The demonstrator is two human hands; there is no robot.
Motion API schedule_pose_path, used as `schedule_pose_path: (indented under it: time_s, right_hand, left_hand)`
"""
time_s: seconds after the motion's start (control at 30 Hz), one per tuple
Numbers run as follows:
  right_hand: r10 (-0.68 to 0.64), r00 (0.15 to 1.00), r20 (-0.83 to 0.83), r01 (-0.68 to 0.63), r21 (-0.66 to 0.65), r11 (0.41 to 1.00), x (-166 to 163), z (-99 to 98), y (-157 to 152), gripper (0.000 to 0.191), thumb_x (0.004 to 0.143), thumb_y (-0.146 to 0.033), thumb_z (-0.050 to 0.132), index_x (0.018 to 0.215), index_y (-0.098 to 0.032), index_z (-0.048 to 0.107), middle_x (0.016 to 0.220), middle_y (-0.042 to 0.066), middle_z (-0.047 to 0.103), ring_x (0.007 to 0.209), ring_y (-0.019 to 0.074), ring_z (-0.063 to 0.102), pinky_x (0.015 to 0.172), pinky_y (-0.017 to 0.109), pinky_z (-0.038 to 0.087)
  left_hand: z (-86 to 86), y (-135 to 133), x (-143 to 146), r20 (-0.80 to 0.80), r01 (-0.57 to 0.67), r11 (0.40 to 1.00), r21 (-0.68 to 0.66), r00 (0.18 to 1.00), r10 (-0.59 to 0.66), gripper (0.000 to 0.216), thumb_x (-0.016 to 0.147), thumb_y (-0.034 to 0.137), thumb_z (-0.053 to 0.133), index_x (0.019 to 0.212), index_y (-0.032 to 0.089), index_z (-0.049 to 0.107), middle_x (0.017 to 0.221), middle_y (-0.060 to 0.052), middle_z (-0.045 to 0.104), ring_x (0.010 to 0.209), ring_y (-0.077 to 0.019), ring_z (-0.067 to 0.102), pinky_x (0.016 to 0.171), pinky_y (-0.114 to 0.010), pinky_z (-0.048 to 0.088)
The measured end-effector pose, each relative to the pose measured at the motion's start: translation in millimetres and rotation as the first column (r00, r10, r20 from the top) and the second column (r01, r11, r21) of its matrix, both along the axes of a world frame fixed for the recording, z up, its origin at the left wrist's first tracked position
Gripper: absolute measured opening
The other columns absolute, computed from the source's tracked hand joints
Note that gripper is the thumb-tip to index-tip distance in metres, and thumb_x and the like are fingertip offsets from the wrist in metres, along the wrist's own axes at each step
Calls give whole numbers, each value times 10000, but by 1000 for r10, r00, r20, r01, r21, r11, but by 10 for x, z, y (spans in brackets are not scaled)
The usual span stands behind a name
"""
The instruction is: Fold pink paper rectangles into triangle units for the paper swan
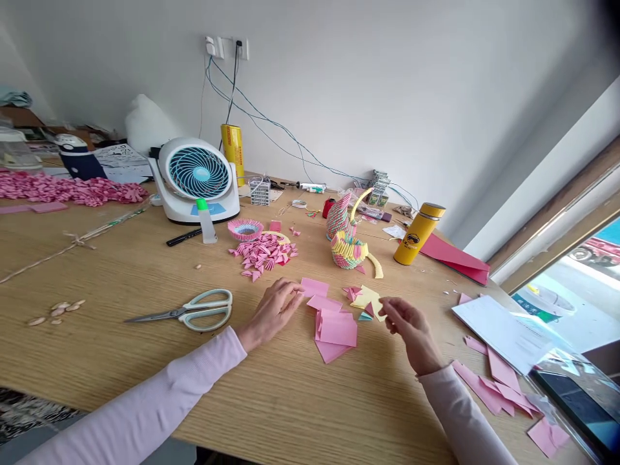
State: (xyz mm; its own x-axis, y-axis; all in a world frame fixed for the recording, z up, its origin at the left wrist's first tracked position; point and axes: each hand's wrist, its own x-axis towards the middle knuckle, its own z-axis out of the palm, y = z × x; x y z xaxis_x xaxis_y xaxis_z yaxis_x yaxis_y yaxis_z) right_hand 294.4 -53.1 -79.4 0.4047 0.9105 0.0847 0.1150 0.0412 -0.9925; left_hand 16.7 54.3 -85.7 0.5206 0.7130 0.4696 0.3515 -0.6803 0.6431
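My left hand (275,309) hovers over or rests on the table, its fingers stretched and slightly bent. Its fingertips reach the edge of a pink paper piece (314,287); whether they touch it, I cannot tell. Nearer me lies a stack of pink paper rectangles (338,328). On the right, my right hand (409,329) has thumb and fingers pinched together beside a yellow paper piece (367,297); anything between them is hidden. Small folded pink pieces (352,294) and a blue folded piece (365,316) lie by the yellow paper.
Scissors (194,312) lie left of my left hand. Behind are a heap of folded pink pieces (264,253), a glue bottle (206,223), a fan (198,174), a yellow-rimmed paper figure (349,252) and a yellow flask (419,234). Pink scraps (504,368) and a phone (581,407) lie right.
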Motion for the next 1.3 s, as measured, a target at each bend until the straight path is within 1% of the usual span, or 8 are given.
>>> schedule_pose_path:
  time_s: [0.2, 0.47, 0.67, 0.8, 0.9, 0.97, 1.13, 1.3]
  right_hand:
    - [192, 676, 711, -245, -30, 969, -377, 8, -16, 222, 845, -366, 582, 994, -209, 630, 921, 55, 641, 640, 150, 549, 590, 282, 440]
    - [154, 580, 800, -183, -56, 981, -368, -114, 76, 246, 890, -400, 496, 1034, -234, 606, 919, 57, 641, 615, 166, 561, 589, 298, 445]
    - [174, 608, 775, -229, -39, 973, -447, -154, 52, 200, 857, -383, 557, 1003, -281, 647, 923, 46, 648, 627, 178, 559, 563, 292, 427]
    - [140, 689, 711, -207, 8, 978, -432, -141, 67, 187, 844, -374, 575, 954, -260, 674, 903, 49, 655, 569, 156, 537, 563, 293, 437]
    - [61, 806, 589, -119, 61, 991, -455, -44, 118, 234, 836, -424, 582, 921, -229, 682, 865, 53, 667, 578, 153, 535, 569, 286, 442]
    - [60, 888, 455, -101, 67, 993, -522, 55, 158, 293, 810, -474, 607, 928, -217, 683, 874, 52, 673, 604, 151, 535, 571, 273, 441]
    - [223, 972, 70, -228, 67, 971, -744, 210, 238, 360, 751, -539, 653, 763, -181, 629, 590, -19, 558, 491, 105, 444, 435, 215, 325]
    - [270, 959, 86, -277, 97, 956, -770, 151, 258, 355, 756, -516, 667, 826, -172, 618, 525, -45, 513, 458, 98, 434, 425, 210, 320]
  left_hand:
    - [-2, -141, 12, -223, 91, 988, 122, 973, -62, 215, 912, 332, 472, 1073, 223, 561, 1118, -66, 552, 1101, -206, 498, 948, -352, 374]
    - [-55, -73, 238, -381, -277, 920, 278, 847, 370, 387, 896, 491, 415, 872, 153, 601, 901, -119, 606, 907, -272, 532, 796, -391, 380]
    - [-101, 90, 319, -207, -260, 961, -98, 950, 236, 326, 781, 450, 591, 604, 175, 587, 740, -83, 609, 829, -271, 555, 771, -378, 362]
    - [-89, 134, 329, -119, -218, 949, -228, 974, 195, 233, 780, 368, 588, 675, 163, 625, 692, -41, 618, 692, -201, 560, 681, -312, 386]
    - [33, 58, 321, 22, -116, 948, -297, 991, 128, 325, 868, 417, 464, 796, 143, 623, 730, -23, 619, 664, -148, 543, 626, -252, 404]
    - [132, -37, 314, 316, 92, 901, -425, 947, 52, 321, 847, 434, 515, 824, 128, 611, 780, -24, 616, 711, -139, 538, 660, -242, 416]
    - [237, -223, 307, 498, 270, 833, -483, 867, 8, 294, 806, 421, 604, 784, 128, 590, 760, -10, 583, 724, -132, 527, 688, -240, 427]
    - [229, -217, 290, 502, 361, 799, -481, 861, -87, 258, 785, 378, 645, 840, 129, 605, 792, -16, 591, 745, -139, 551, 701, -241, 447]
